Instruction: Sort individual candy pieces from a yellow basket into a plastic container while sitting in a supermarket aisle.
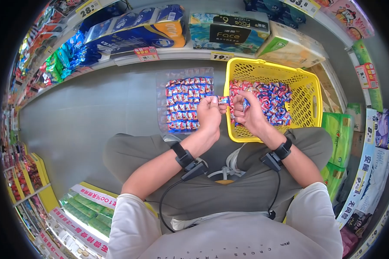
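My left hand [210, 113] pinches a small wrapped candy [223, 100] at the left rim of a yellow basket [231, 125]. Just right of it, over the basket, my right hand [249, 111] is closed on another blue-and-white wrapped candy [246, 105]. Loose candies in red and blue wrappers [274, 101] cover much of the basket's bottom. Left of the basket, a clear plastic tray [162, 93] lies on the floor with candies [183, 103] set in neat rows. My left hand partly hides the tray's right edge.
Shelves with tissue packs [229, 34] run along the far side, behind the basket. Green packs [336, 138] stand close on the right. A display of green packages [88, 209] is at lower left. Grey floor [86, 112] stretches left of the tray. My crossed legs [138, 151] border the near side.
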Action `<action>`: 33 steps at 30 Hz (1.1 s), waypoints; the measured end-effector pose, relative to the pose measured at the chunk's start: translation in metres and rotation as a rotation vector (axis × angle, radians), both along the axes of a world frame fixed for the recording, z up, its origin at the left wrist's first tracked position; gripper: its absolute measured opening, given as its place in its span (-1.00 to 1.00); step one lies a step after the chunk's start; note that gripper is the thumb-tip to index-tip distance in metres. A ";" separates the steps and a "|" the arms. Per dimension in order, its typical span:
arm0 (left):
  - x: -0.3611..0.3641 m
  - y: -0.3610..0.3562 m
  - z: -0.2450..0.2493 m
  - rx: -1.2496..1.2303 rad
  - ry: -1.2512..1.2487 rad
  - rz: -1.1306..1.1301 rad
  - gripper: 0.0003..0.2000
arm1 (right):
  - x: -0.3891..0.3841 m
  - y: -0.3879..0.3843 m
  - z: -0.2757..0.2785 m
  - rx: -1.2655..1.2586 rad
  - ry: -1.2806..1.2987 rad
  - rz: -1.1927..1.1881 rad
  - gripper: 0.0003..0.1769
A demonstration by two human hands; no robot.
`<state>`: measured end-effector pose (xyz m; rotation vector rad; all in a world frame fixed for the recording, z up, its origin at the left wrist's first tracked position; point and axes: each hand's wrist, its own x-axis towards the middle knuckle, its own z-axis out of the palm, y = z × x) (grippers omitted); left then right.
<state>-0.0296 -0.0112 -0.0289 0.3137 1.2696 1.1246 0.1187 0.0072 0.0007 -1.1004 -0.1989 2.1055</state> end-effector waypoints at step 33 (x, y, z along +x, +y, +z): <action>-0.033 -0.002 -0.033 -0.158 0.016 0.230 -0.87 | -0.012 -0.002 -0.010 0.244 -0.684 0.121 -0.79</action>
